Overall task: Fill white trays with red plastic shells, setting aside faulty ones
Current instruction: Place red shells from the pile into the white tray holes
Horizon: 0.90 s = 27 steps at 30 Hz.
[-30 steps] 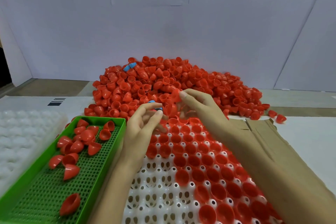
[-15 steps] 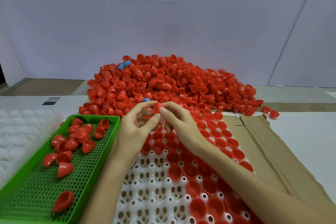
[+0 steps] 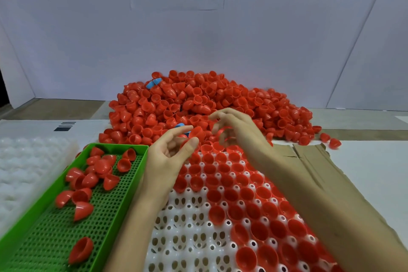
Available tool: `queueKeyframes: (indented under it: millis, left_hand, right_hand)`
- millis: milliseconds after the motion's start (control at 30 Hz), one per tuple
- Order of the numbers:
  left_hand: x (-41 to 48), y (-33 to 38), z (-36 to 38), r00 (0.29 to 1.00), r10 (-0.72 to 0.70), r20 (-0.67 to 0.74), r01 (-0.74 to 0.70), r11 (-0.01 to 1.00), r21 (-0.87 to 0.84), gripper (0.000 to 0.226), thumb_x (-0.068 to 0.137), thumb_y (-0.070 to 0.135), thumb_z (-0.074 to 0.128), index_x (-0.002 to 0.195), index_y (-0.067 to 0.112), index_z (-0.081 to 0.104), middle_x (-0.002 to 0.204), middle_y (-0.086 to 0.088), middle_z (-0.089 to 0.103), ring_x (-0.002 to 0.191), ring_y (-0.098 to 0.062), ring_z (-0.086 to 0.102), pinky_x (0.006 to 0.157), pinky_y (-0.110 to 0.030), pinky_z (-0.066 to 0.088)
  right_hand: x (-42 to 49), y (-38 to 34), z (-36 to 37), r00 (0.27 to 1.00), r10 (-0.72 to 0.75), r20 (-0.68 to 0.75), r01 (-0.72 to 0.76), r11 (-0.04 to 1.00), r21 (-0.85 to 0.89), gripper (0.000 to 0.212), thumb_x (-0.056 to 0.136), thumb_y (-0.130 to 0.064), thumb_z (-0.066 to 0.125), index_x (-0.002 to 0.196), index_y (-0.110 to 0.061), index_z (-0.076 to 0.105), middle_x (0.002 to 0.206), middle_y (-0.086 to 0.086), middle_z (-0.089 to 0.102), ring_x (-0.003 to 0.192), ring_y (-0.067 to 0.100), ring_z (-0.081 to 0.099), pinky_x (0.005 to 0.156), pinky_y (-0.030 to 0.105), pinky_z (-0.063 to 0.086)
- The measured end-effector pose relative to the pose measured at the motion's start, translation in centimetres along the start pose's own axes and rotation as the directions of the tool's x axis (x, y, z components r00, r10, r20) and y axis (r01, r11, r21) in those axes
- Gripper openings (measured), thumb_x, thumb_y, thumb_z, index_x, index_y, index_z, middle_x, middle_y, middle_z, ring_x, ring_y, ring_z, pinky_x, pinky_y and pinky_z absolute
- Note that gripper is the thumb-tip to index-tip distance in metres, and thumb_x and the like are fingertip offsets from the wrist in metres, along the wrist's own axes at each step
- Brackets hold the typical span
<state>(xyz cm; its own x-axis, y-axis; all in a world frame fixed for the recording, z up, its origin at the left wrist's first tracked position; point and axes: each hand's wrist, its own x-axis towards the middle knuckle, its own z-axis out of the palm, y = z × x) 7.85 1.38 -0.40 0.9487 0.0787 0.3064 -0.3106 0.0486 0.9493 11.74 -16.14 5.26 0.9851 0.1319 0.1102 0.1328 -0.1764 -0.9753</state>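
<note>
A big pile of red plastic shells (image 3: 198, 99) lies at the back of the table. In front of me the white tray (image 3: 187, 227) has its far and right cells filled with red shells, while its near-left cells are bare. My left hand (image 3: 170, 152) pinches one red shell (image 3: 197, 132) between thumb and index finger over the tray's far edge. Just right of it, my right hand (image 3: 238, 130) hovers over the pile's near edge with fingers loosely curled and blurred, and I see nothing held in it.
A green perforated tray (image 3: 44, 238) at the left holds several red shells. Further left is a stack of white trays (image 3: 26, 172). Flattened cardboard (image 3: 309, 161) lies under my right forearm. Blue shells (image 3: 153, 83) sit in the pile. A white wall stands behind.
Half a second ago both hands pinched a shell together. My right hand has let go and moved right and up, and my left hand keeps the shell.
</note>
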Motion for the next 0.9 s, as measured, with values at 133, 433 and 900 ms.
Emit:
queueKeyframes:
  millis: [133,433,900]
  left_hand:
    - [-0.2,0.4,0.1,0.999,-0.043,0.031,0.045,0.997,-0.063,0.034,0.083,0.044,0.074,0.114,0.031,0.072,0.094,-0.008,0.076,0.086,-0.027,0.073,0.082,-0.036,0.058]
    - [-0.6,1.4,0.1,0.911,-0.12,0.394,0.239,0.933,-0.268,0.047,0.077,0.044,0.084,0.114,0.019,0.072,0.101,-0.013,0.073,0.087,-0.02,0.07,0.073,-0.026,0.058]
    - [-0.8,1.5,0.2,0.9,-0.05,0.434,0.191,0.939,-0.288,0.036,0.085,0.025,0.074,0.12,0.017,0.07,0.094,-0.006,0.071,0.092,-0.017,0.068,0.086,-0.026,0.054]
  right_hand:
    - [-0.5,-1.8,-1.8,0.996,-0.066,-0.062,0.062,0.996,-0.063,0.022,0.101,-0.013,0.05,0.104,-0.012,0.071,0.076,0.001,0.067,0.06,0.014,0.057,0.061,0.028,0.049]
    - [-3.4,-1.4,-2.9,0.919,-0.217,0.328,0.305,0.921,-0.244,0.014,0.094,-0.021,0.07,0.108,-0.022,0.073,0.103,0.0,0.07,0.082,0.032,0.068,0.078,0.037,0.059]
    - [-3.9,1.0,-4.2,0.91,-0.254,0.328,0.294,0.953,-0.078,0.01,0.088,-0.017,0.075,0.095,-0.01,0.072,0.102,0.012,0.071,0.093,0.04,0.068,0.088,0.055,0.057]
